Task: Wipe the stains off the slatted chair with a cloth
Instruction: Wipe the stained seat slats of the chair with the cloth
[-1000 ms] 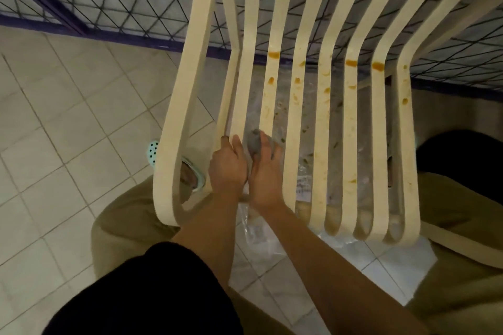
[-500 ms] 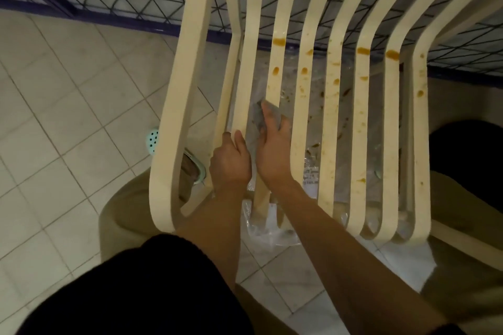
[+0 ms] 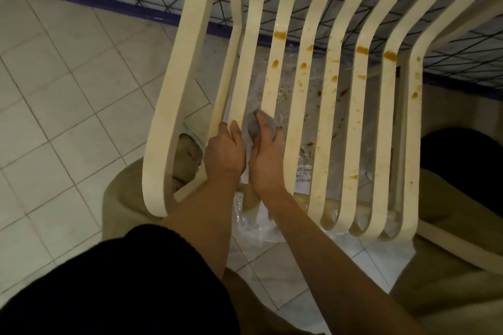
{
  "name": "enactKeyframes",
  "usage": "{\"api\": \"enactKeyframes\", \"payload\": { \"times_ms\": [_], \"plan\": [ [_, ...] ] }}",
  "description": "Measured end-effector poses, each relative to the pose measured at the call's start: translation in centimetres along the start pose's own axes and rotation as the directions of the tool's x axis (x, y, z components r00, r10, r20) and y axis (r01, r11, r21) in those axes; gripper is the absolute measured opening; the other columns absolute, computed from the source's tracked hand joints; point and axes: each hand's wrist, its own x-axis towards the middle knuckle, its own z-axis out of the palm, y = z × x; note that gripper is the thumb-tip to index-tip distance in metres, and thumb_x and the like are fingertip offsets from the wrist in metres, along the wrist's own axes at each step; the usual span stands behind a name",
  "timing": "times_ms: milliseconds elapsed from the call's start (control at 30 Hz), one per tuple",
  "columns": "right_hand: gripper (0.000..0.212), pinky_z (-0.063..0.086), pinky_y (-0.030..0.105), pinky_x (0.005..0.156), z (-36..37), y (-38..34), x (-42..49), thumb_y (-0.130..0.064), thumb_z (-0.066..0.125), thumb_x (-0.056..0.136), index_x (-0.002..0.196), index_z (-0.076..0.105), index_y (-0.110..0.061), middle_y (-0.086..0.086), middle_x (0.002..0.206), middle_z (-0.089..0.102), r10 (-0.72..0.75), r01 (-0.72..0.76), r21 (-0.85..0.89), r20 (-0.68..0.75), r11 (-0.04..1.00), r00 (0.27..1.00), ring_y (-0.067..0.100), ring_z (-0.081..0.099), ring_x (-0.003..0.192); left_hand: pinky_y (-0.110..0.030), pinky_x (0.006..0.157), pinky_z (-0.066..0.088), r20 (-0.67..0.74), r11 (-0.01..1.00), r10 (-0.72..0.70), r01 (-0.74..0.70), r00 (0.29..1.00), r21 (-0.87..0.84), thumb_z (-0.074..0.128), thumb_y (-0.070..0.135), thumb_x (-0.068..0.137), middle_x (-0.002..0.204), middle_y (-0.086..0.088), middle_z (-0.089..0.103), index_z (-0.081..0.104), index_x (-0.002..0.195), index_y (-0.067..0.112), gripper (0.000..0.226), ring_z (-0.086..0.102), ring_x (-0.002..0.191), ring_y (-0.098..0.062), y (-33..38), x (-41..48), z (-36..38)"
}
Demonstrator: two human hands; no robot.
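My right hand presses the grey cloth onto a chair slat; orange stains lie farther up its length, my left hand gripping the neighbouring slat.

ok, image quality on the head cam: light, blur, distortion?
Head view: dim, warm light; black sleeve nearly featureless. Wide-angle bowing on the chair slats. Slight softness around the right hand and grey cloth; orange stains still read clearly. No glare.

Cream slatted chair: orange-brown stains dot the middle and right slats (heaviest near the bend). Crumpled grey cloth pressed against a left slat.
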Motion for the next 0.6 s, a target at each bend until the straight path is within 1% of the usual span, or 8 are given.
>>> {"api": "enactKeyframes", "payload": {
  "times_ms": [67,100,167,300,367,500,567,600],
  "plan": [
    [0.051,0.034,0.024,0.09,-0.3,-0.6,2.0,-0.013,0.037,0.101,0.148,0.034,-0.031,0.016,0.14,0.034,-0.01,0.011,0.025,-0.009,1.0,1.0,0.029,0.048,0.112,-0.036,0.064,0.037,-0.017,1.0,0.016,-0.017,1.0,-0.004,0.021,0.044,0.104,0.088,-0.018,0.063,0.054,0.106,0.007,0.05,0.059,0.083,-0.037,-0.2,0.0,0.2],
    [0.05,0.036,0.019,0.084,-0.6,-0.9,3.1,-0.008,0.035,0.102,0.149,0.035,-0.027,0.015,0.136,0.035,-0.012,0.012,0.027,-0.013,1.0,1.0,0.019,0.051,0.097,-0.036,0.063,0.036,-0.023,1.0,0.028,-0.028,0.999,-0.011,0.021,0.043,0.104,0.086,-0.017,0.063,0.054,0.104,0.007,0.049,0.059,0.081,-0.037,-0.3,-0.1,0.4],
    [0.053,0.036,0.009,0.071,-0.7,-1.4,4.9,0.0,0.034,0.102,0.15,0.032,-0.022,0.015,0.134,0.034,-0.046,0.046,-0.067,-0.01,0.997,0.999,0.003,0.044,0.075,-0.036,0.06,0.035,-0.053,0.999,0.042,-0.044,0.998,-0.032,0.023,0.042,0.104,0.08,-0.015,0.06,0.054,0.101,0.006,0.048,0.058,0.076,-0.037,-0.3,-0.1,0.5],
    [0.051,0.033,-0.006,0.057,-1.0,-2.6,6.2,-0.003,0.032,0.104,0.151,0.029,-0.022,0.015,0.139,0.032,-0.054,0.051,-0.117,-0.02,0.992,0.998,0.018,0.054,0.081,-0.035,0.058,0.037,-0.06,0.998,0.058,-0.058,0.997,-0.004,0.024,0.043,0.104,0.075,-0.011,0.058,0.055,0.109,0.007,0.048,0.058,0.072,-0.035,-0.5,0.2,0.5],
    [0.051,0.031,-0.007,0.055,-0.8,-2.9,6.3,-0.005,0.03,0.105,0.151,0.029,-0.024,0.018,0.147,0.028,-0.032,0.029,-0.116,-0.023,0.993,0.999,0.006,0.05,0.071,-0.038,0.06,0.043,-0.04,0.997,0.065,-0.063,0.997,0.033,0.022,0.045,0.103,0.081,-0.014,0.063,0.052,0.116,0.009,0.049,0.061,0.074,-0.036,-0.5,0.3,0.6],
    [0.046,0.034,-0.008,0.065,-1.0,-2.4,5.3,-0.01,0.03,0.106,0.149,0.033,-0.027,0.017,0.145,0.028,-0.036,0.038,0.033,-0.049,0.999,0.998,-0.025,0.045,0.077,-0.039,0.068,0.041,0.039,0.98,0.155,-0.159,0.987,0.118,0.018,0.045,0.104,0.091,-0.014,0.067,0.042,0.131,0.01,0.051,0.063,0.084,-0.037,-0.3,0.8,-0.4],
    [0.047,0.042,0.003,0.087,-0.7,-1.9,4.4,-0.009,0.03,0.106,0.146,0.035,-0.033,0.012,0.14,0.033,-0.031,0.034,0.082,-0.034,0.996,0.999,-0.015,0.048,0.095,-0.039,0.069,0.044,0.072,0.966,0.196,-0.205,0.978,0.158,0.019,0.048,0.103,0.095,-0.014,0.067,0.039,0.134,0.01,0.053,0.064,0.087,-0.037,0.0,2.3,-0.9],
    [0.051,0.043,0.016,0.1,-0.7,-1.8,3.6,-0.006,0.031,0.105,0.146,0.033,-0.035,0.009,0.138,0.035,-0.03,0.032,0.078,-0.03,0.996,0.999,-0.005,0.048,0.107,-0.04,0.069,0.045,0.081,0.962,0.196,-0.207,0.977,0.177,0.019,0.049,0.103,0.097,-0.015,0.067,0.039,0.133,0.011,0.053,0.064,0.087,-0.037,0.5,2.9,-1.1]
  ]
}}
